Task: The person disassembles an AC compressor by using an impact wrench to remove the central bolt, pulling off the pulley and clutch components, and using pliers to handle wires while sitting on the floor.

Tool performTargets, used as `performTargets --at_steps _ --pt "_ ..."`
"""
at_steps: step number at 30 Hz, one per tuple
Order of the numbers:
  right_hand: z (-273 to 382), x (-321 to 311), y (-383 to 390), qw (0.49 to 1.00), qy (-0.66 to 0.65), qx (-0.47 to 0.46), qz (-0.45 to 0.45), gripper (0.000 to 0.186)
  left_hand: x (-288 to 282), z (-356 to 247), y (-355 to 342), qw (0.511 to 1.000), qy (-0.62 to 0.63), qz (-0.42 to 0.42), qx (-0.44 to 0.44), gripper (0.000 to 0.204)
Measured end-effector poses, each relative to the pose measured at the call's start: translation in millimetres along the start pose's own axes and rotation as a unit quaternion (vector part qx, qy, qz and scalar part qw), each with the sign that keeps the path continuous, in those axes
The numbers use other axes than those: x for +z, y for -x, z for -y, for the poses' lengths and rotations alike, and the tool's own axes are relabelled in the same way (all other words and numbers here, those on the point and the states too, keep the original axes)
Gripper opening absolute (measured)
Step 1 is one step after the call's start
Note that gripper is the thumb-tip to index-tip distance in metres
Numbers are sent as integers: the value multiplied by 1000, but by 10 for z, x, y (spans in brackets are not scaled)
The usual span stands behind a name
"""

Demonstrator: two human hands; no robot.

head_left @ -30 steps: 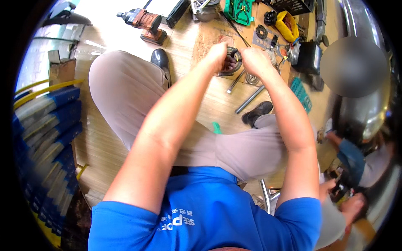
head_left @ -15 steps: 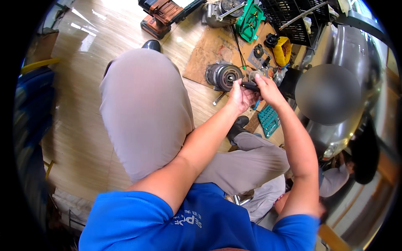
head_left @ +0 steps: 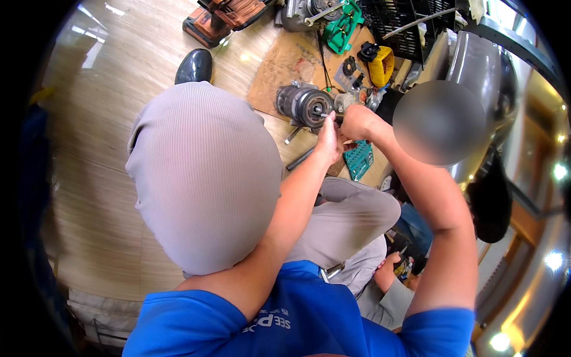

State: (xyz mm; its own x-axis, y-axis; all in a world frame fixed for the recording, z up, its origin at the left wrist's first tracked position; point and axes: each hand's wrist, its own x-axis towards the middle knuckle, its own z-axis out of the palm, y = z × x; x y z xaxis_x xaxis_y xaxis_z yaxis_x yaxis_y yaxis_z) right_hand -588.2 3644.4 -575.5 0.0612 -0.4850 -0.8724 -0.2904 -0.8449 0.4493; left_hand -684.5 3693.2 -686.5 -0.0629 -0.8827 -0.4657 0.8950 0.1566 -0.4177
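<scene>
A round compressor (head_left: 290, 101) with a grooved pulley (head_left: 316, 109) lies on its side, the pulley's hub facing my hands. My right hand (head_left: 360, 123) is closed round a black-handled tool (head_left: 339, 119), most of which its fingers hide. A thin metal end of the tool reaches toward the hub; whether it is seated there I cannot tell. Beside the pulley, my left hand (head_left: 329, 141) has its thumb against the tool and its fingers curled under my right hand. A small metal part (head_left: 343, 102) sits just beyond my hands.
A stained cardboard sheet (head_left: 270, 77) lies under the parts. Around it are a green tool case (head_left: 338, 37), a teal socket tray (head_left: 358, 159), a yellow container (head_left: 382, 66), an orange-brown power tool (head_left: 205, 27) and black crates (head_left: 410, 35). Another person's hand (head_left: 386, 269) shows at lower right.
My right hand has rolled over and now wraps the tool's handle, which showed more fully before. My left hand stays by the pulley. The whole view has shifted slightly.
</scene>
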Motion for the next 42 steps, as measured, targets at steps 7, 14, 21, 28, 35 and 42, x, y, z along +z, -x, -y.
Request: performTargets --at_steps 7,14,21,28,35,42 --pt "-173 260 -85 999 -37 -8 -13 30 -59 121 -76 999 15 -42 -15 54" --pt "-153 356 -105 999 -27 -33 -33 21 -227 197 -201 999 -8 -41 25 68" --pt "-5 260 -92 997 20 -66 -25 22 -182 143 -169 996 38 -77 34 59" --pt "62 55 -50 992 -108 2 59 38 -64 81 -119 994 55 -93 25 52" --pt "245 -95 59 994 -54 44 88 39 -157 119 -130 995 49 -70 51 58" --pt "55 241 -209 997 62 -26 30 25 -142 169 -143 991 104 -49 73 53"
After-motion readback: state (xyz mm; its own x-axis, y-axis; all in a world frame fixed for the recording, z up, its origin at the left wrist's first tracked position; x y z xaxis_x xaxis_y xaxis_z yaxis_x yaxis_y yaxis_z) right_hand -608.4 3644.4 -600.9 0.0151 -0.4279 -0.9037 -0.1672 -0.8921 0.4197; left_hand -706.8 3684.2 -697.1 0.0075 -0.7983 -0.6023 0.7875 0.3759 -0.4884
